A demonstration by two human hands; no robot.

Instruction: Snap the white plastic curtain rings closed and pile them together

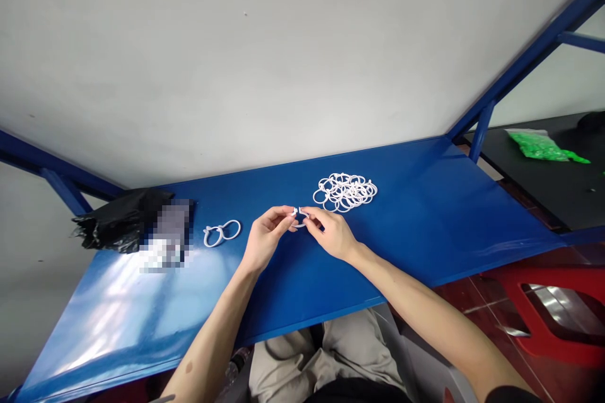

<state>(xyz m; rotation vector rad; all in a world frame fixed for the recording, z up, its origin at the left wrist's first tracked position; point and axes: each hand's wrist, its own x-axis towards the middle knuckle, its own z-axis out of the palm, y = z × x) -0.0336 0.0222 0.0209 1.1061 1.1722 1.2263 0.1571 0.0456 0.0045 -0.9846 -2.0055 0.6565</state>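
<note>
Both my hands meet over the middle of the blue table (425, 227), pinching one white plastic ring (299, 216) between them. My left hand (265, 240) grips its left side with thumb and fingers closed. My right hand (331, 232) pinches its right side. A heap of several loose white rings (345, 192) lies just beyond my right hand. Two linked white rings (222, 232) rest on the table to the left of my left hand.
A crumpled black plastic bag (118, 220) sits at the table's far left beside a blurred patch. A white wall rises behind. At right, a dark table holds a green bag (541, 146); a red stool (558, 308) stands below.
</note>
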